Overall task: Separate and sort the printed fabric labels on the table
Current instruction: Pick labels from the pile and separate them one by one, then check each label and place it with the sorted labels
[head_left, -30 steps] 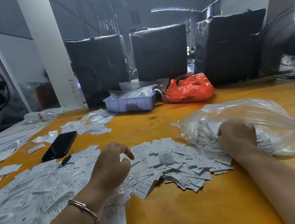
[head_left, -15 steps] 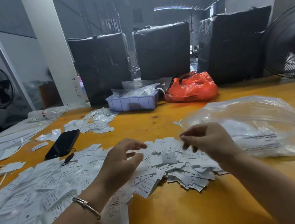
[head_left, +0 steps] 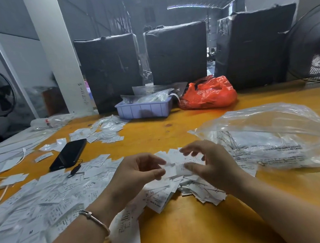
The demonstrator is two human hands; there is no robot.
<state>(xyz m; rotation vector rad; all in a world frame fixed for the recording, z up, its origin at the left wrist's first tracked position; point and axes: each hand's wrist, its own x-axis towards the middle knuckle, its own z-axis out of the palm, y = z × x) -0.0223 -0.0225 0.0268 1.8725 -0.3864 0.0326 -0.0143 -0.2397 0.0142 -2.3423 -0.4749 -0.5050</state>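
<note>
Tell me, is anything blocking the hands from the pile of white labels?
No. The left hand and right hand are right over the labels, already at one. Nothing visible sits between.

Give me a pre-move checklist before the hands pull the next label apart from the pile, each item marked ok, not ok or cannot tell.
1. Both hands over the label pile: ok; left hand and right hand face each other above it.
2. A label between the two hands: ok, a white piece spans them.
3. Only one label held: cannot tell, the frame is blurred there.
4. Firm pinch on each side: cannot tell; the fingers look loosely curled.
5. Phone out of the working spot: ok, it lies to the left, touching only the pile's edge.
6. Clear plastic bag out of the way: not ok, it lies right beside the right hand.
</note>
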